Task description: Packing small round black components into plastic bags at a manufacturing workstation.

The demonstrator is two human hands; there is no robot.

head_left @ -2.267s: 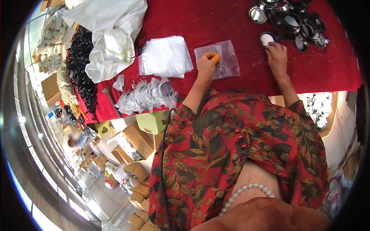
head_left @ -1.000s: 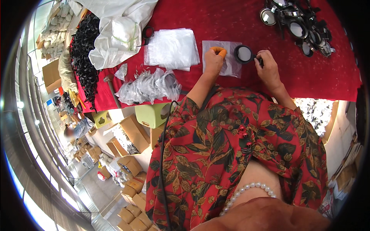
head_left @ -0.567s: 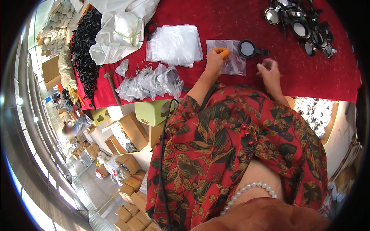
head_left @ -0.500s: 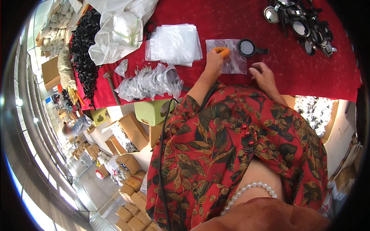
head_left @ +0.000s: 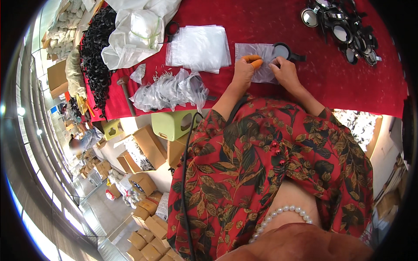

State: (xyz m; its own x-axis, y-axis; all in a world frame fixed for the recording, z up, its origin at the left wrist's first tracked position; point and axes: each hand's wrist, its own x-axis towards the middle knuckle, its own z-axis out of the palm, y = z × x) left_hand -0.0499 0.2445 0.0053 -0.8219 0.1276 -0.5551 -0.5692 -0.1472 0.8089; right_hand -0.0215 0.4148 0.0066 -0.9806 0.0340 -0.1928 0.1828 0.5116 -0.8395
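Note:
A clear plastic bag [head_left: 264, 78] lies on the red cloth in front of me. My left hand [head_left: 244, 71], with orange covers on its finger and thumb tips, is closed in a pinch on the bag. On the bag's right side, the thumb and fingers of my right hand [head_left: 286, 74] are pinched together at its edge. Just beyond my right hand rests a round black-rimmed mirror [head_left: 281, 51] with a short black strap or handle pointing right. Part of the mirror is overlapped by the bag; how far it reaches inside I cannot tell.
Flat clear bags [head_left: 198, 45] are stacked left of my hands, with a heap of filled bags [head_left: 174, 92] nearer me. A hammer [head_left: 126, 93] lies farther left, beside black straps [head_left: 98, 56]. Black-rimmed mirrors [head_left: 342, 32] are piled at the far right.
My right hand has moved left and its fingers have closed at the bag's edge. The bag now overlaps part of the mirror. My left hand stays nearly in place.

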